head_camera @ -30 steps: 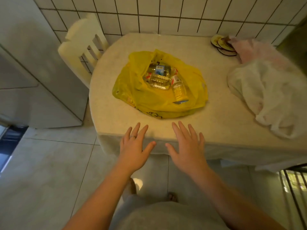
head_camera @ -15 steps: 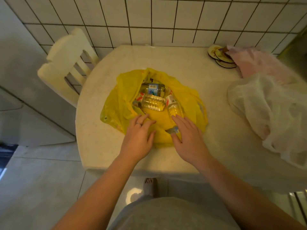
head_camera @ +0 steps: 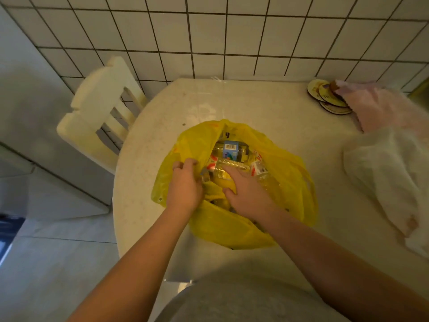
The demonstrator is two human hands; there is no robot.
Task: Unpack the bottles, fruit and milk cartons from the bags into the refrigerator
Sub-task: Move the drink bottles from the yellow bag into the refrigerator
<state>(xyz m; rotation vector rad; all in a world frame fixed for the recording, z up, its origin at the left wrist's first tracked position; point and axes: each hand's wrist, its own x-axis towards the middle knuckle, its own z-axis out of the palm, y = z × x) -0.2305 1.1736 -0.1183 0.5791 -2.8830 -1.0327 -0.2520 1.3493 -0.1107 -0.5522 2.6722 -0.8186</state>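
A yellow plastic bag (head_camera: 287,182) lies open on the round pale table (head_camera: 232,105). Inside it lie several clear bottles, one with a blue label and barcode (head_camera: 229,148), others with red-and-white labels (head_camera: 258,169). My left hand (head_camera: 184,184) grips the bag's left rim, fingers curled over the plastic. My right hand (head_camera: 246,187) reaches into the bag with its fingers laid over a clear bottle (head_camera: 228,169); whether they close around it cannot be told.
A white plastic bag (head_camera: 390,173) and a pink one (head_camera: 380,108) lie at the table's right, with round coasters (head_camera: 325,96) behind. A white chair (head_camera: 102,112) stands left of the table, beside the white refrigerator (head_camera: 30,126). Tiled wall behind.
Both hands moved forward from the table's near edge into the yellow bag. The left hand took hold of the bag's rim; the right hand went onto the bottles. The view came closer.
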